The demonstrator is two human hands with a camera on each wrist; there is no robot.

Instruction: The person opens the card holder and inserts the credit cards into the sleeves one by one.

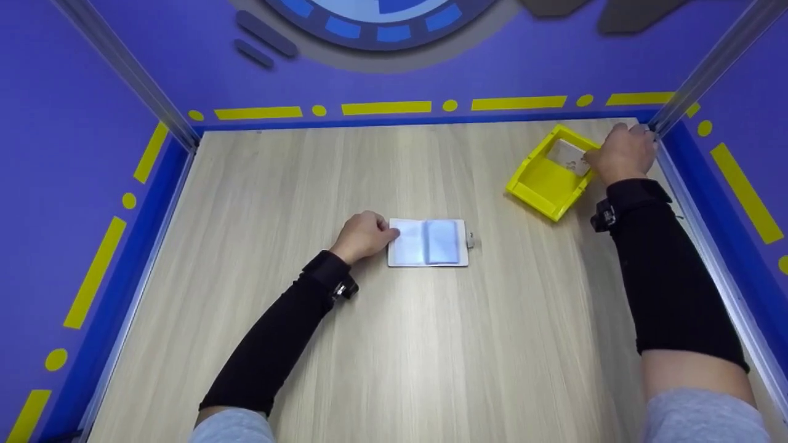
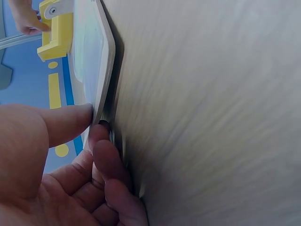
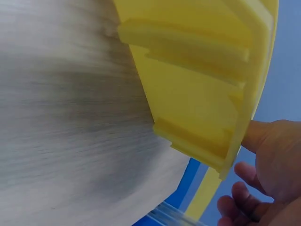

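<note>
An open card holder (image 1: 409,243) with shiny, bluish-white sleeves lies mid-table, its snap strap (image 1: 471,240) sticking out on the right. My left hand (image 1: 364,235) pinches its left edge; in the left wrist view the thumb (image 2: 70,123) presses on top, with curled fingers beneath. At the back right stands a yellow bin (image 1: 545,184), where my right hand (image 1: 625,154) grips the far right corner. The right thumb (image 3: 259,134) reaches over the rim, and the other fingers curl outside. Inside the bin leans a pale, flat rectangular piece (image 1: 565,154) with small brownish marks, near that thumb.
The wood-grain table (image 1: 295,184) is enclosed by blue walls (image 1: 154,49) with yellow dashes. A metal corner post (image 1: 702,67) rises just behind my right hand, and a metal edge strip (image 1: 720,277) runs along the right side.
</note>
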